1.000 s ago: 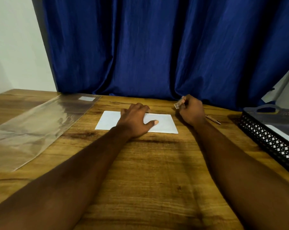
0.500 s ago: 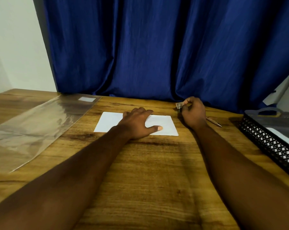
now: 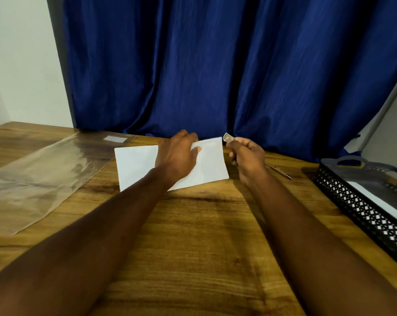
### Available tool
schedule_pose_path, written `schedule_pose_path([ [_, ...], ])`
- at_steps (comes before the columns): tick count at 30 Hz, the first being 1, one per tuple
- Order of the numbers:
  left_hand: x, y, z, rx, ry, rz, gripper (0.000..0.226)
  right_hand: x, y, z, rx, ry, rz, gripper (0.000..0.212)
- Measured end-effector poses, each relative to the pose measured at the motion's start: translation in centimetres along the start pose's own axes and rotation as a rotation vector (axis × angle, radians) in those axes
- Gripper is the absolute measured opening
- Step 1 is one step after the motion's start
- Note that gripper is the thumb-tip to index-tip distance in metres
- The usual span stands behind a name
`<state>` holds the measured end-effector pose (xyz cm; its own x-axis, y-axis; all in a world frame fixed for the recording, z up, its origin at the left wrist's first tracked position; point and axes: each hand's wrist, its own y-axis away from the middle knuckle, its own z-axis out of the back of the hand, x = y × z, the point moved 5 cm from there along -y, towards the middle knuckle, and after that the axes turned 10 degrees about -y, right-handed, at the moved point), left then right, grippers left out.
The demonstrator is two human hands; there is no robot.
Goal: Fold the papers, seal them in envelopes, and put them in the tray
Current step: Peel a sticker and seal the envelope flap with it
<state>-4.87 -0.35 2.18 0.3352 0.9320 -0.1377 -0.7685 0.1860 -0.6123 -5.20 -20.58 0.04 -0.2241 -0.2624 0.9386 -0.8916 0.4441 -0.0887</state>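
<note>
A white envelope (image 3: 136,164) is tilted up off the wooden table, its far edge raised. My left hand (image 3: 178,156) grips that far edge, thumb on the face and fingers behind. My right hand (image 3: 247,157) is just right of the envelope, pinching a small crumpled strip (image 3: 228,137) between thumb and fingers. The black mesh tray (image 3: 361,212) stands at the right edge with a white envelope (image 3: 379,201) inside it.
A clear plastic sleeve (image 3: 40,179) lies flat on the left of the table. A pen (image 3: 280,171) lies behind my right hand. A blue curtain (image 3: 215,65) hangs along the table's far edge.
My left hand went from pressing the envelope flat to gripping its far edge and lifting it. My right hand rose off the table with the small strip.
</note>
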Motion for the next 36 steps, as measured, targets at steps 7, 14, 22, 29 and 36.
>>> schedule_pose_path([
  [7, 0.8, -0.5, 1.3, -0.015, 0.170, 0.164, 0.019, 0.4, 1.2, -2.0, 0.098, 0.004, 0.048, 0.023],
  [14, -0.5, -0.1, 1.3, 0.015, 0.280, 0.140, 0.008, -1.0, 2.2, -2.6, 0.099, 0.013, -0.043, 0.019],
  [22, -0.2, 0.0, 1.0, 0.048, 0.406, 0.232, 0.008, -1.7, 2.8, -3.4, 0.168, 0.050, -0.087, 0.020],
  [29, -0.5, 0.0, 1.0, 0.040, 0.417, 0.169, 0.023, -1.5, 3.1, -3.5, 0.174, 0.058, -0.079, 0.023],
  [36, -0.6, 0.2, 1.3, 0.004, 0.459, 0.165, 0.016, -1.4, 3.2, -3.4, 0.167, 0.044, -0.076, 0.024],
])
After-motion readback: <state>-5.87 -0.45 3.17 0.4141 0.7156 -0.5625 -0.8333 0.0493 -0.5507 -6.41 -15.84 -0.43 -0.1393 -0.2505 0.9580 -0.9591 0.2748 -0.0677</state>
